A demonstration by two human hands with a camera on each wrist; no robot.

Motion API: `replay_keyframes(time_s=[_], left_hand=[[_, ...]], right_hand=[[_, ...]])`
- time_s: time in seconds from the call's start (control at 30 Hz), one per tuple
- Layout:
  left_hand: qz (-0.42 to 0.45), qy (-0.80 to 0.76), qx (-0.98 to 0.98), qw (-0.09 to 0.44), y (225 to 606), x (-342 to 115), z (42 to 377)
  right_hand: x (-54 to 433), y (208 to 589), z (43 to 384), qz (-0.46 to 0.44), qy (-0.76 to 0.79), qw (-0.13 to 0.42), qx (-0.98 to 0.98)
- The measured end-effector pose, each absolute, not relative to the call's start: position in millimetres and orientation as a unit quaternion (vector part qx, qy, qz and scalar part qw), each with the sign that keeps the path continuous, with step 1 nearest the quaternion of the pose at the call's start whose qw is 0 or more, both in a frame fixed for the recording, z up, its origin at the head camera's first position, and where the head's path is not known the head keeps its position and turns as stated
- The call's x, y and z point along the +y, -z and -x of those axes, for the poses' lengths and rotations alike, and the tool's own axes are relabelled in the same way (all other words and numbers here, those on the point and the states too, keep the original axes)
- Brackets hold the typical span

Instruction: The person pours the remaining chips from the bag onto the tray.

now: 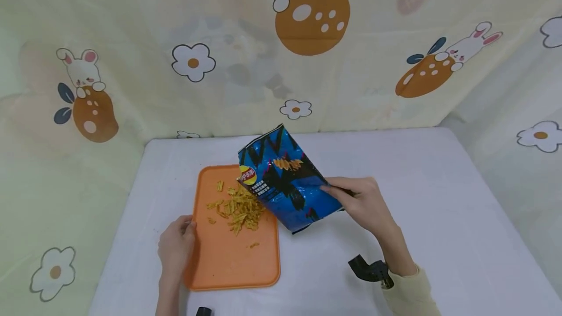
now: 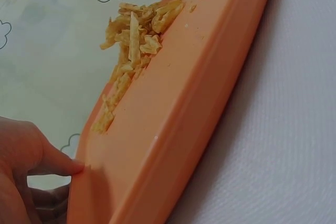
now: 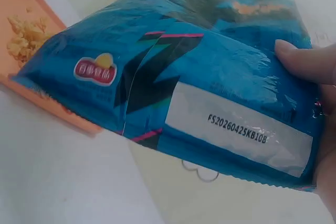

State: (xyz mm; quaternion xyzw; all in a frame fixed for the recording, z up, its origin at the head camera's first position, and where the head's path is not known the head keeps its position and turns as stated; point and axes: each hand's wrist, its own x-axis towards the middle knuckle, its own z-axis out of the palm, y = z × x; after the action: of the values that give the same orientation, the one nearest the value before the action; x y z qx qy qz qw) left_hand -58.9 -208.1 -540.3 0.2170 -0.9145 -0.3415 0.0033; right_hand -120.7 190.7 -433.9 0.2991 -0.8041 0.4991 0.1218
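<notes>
An orange tray (image 1: 232, 267) lies on the white-covered table, with a pile of yellow ridged chips (image 1: 243, 212) on its upper part and a few loose bits around the pile. My left hand (image 1: 176, 246) grips the tray's left edge; in the left wrist view its thumb (image 2: 65, 165) rests on the rim and its fingers are partly hidden beneath. A blue and black chip bag (image 1: 287, 187) hangs tilted over the tray's right side, its lower left corner near the chips. At the bag's right end, my right hand (image 1: 362, 204) pinches it between thumb and fingers.
The white tabletop (image 1: 421, 208) extends on both sides of the tray. Behind it hangs a cream curtain (image 1: 237, 96) printed with rabbits and flowers. A black wrist mount (image 1: 371, 269) sticks out from the right sleeve (image 1: 412, 291).
</notes>
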Motion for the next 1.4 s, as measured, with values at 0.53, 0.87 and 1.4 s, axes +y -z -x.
replay_keyframes(time_s=[0.53,0.87,1.4], left_hand=[[-0.221,0.342,-0.913,0.009,545,-209,54],[-0.229,0.347,-0.910,-0.005,540,-207,54],[-0.218,0.347,-0.912,0.011,543,-211,55]], right_hand=[[208,449,63,-0.012,-0.586,0.148,-0.797],[244,430,42,0.007,-0.419,0.224,-0.880],[223,424,44,-0.041,-0.239,0.141,-0.960]])
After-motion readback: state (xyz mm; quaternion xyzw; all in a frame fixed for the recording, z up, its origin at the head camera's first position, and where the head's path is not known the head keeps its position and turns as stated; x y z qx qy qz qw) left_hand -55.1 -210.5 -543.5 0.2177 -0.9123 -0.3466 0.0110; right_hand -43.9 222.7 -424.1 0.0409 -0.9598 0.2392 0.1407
